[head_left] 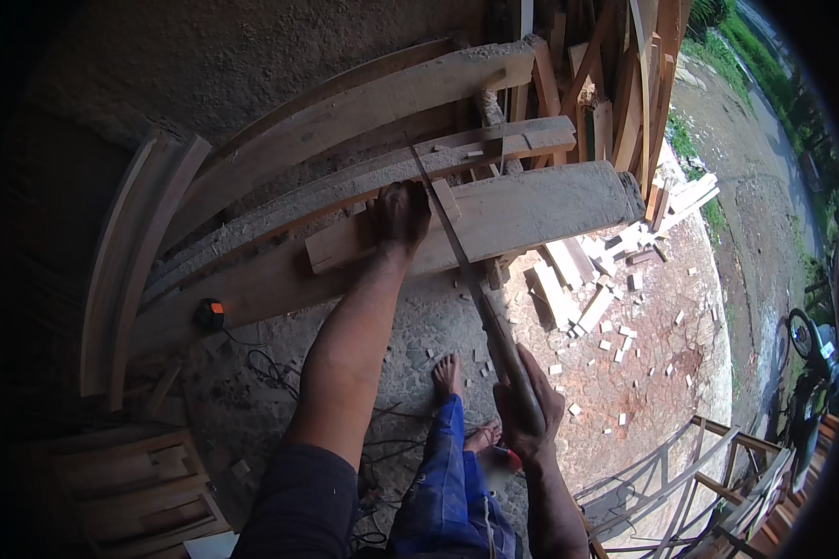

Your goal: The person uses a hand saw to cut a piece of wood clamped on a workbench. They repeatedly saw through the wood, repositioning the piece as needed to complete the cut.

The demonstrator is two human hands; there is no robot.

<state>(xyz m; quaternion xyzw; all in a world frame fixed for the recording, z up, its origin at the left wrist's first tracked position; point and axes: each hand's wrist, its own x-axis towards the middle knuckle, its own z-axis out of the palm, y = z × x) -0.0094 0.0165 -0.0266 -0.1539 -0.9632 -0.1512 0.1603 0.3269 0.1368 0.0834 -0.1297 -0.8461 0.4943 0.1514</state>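
My right hand (531, 405) is closed round the long straight handle of a hand saw (457, 244). Its narrow blade slants away from me, up and to the left across the workbench planks. Just left of the blade, my left hand (403, 216) is closed on a short wooden board (337, 244), holding it against the wide bench plank (550, 207). A small pale end of wood (446, 199) shows on the blade's right side. Whether the blade's teeth are in the wood cannot be made out.
An orange and black tape measure (211, 313) sits on the plank's left part. Long boards (364, 93) lie behind, and timber (625, 102) leans at the back right. Offcuts (569, 279) and small blocks litter the ground. Cables (275, 373) run near my bare feet. A motorcycle (816, 359) stands far right.
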